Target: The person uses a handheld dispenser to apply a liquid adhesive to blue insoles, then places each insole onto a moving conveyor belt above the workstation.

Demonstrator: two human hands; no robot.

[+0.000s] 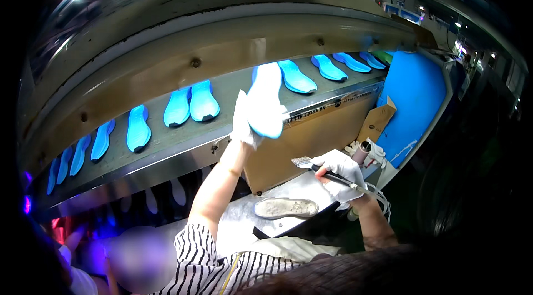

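My left hand (242, 123), in a white glove, is closed around the edge of a shoe sole (265, 100). That sole looks almost white in the glare, with blue edges, and is lifted at the front of the conveyor belt (230, 92). Lower and to the right, my right hand (344, 166), gloved too, grips a brush (337, 178). The brush has a black handle, pale bristles pointing left and a thin clear tube (382, 198) trailing behind. Between my arms, a dirty off-white sole (286, 208) lies on the metal bench (233, 234).
Several blue soles (202, 100) lie along the belt beneath a long beige metal hood (239, 45). A cardboard box (311, 148) stands under the belt's edge. To the right are a blue panel (413, 100), a cylinder (362, 152) and crumpled gloves (377, 155). Another person's sleeve (83, 281) shows lower left.
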